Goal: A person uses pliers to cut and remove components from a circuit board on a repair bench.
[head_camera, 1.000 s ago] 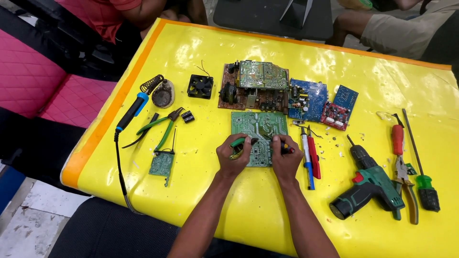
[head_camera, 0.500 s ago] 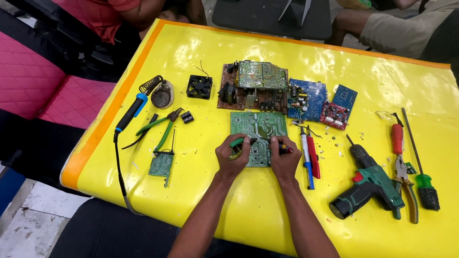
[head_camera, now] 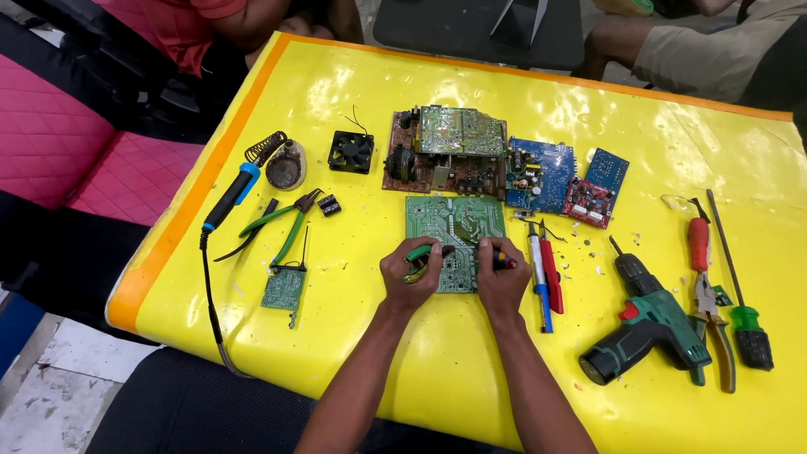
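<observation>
Nothing has shifted: both hands stay on the green circuit board (head_camera: pixel 455 220), left hand (head_camera: pixel 409 276) gripping green-handled pliers (head_camera: pixel 418 251), right hand (head_camera: pixel 500 280) closed on a red-tipped tool (head_camera: pixel 505 260).

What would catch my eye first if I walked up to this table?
The bright yellow table cover, strewn with tools and circuit boards. At its middle, the left hand grips a green-handled tool and the right hand a red-tipped one, both over a green circuit board. To the right lies a green cordless drill; to the left, a blue-handled soldering iron.

The right hand (head_camera: pixel 501 282) seems to have crept slightly leftward.
</observation>
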